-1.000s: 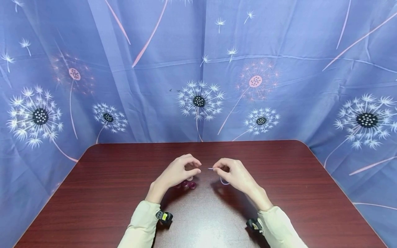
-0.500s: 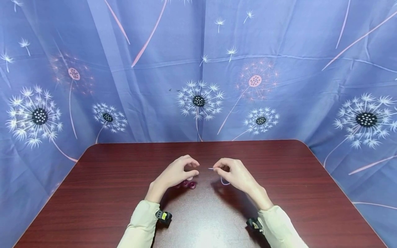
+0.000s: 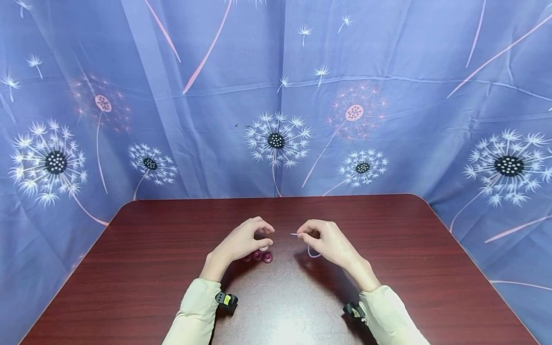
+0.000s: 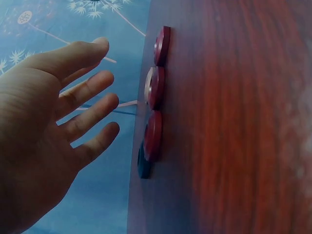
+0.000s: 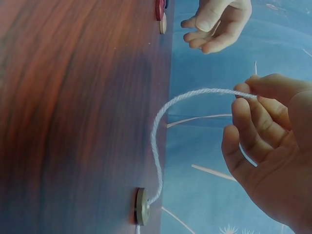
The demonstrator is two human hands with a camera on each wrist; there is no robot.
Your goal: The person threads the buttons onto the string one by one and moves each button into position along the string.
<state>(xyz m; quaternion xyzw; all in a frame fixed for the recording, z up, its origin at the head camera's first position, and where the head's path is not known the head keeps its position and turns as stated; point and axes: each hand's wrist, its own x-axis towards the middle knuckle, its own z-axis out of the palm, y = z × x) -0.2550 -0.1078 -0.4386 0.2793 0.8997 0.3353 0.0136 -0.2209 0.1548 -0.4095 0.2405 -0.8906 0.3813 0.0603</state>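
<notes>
Hands apparently slightly farther apart.

No lettering can be read; a yellow label is borne by the left wrist camera at seven o'clock, head view.

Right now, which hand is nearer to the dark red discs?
The left hand. It hovers close to the dark red discs without touching them; the right hand is farther off, to their right, pinching the pale cord.
</notes>
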